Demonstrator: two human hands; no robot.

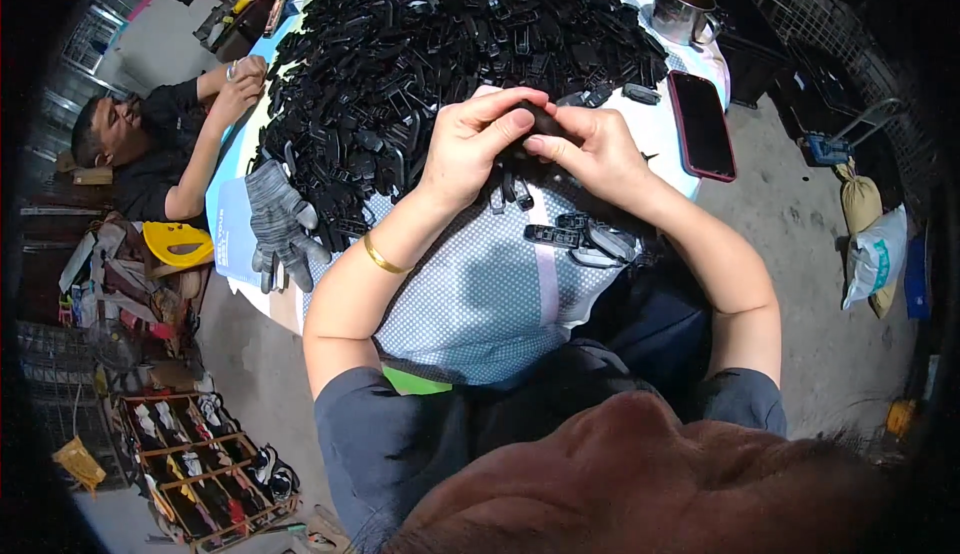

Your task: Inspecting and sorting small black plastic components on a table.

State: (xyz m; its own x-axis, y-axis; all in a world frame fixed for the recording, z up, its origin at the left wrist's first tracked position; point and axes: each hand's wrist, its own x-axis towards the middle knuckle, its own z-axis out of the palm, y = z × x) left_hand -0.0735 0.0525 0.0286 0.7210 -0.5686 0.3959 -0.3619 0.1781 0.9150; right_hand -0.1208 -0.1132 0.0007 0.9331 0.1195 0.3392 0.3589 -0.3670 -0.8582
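Both hands meet over the near edge of a large heap of small black plastic parts (430, 44). My left hand (468, 144) pinches a small dark plastic part (541, 120) between thumb and fingers. On its other side my right hand (602, 149) grips the same part, its thumb across the front. The fingers cover most of the part, so its exact shape is hidden. Just below the hands, a few black parts (510, 194) lie on the patterned cloth (470, 284). A small group of longer black parts (585, 239) rests nearer my body, below my right wrist.
A grey knitted glove (280, 219) lies at the table's left. To the right are a phone (702, 124) in a red case and a metal mug (685, 12). Another person (150, 144) leans on the left edge. A shoe rack (200, 464) and sacks (878, 244) stand on the floor.
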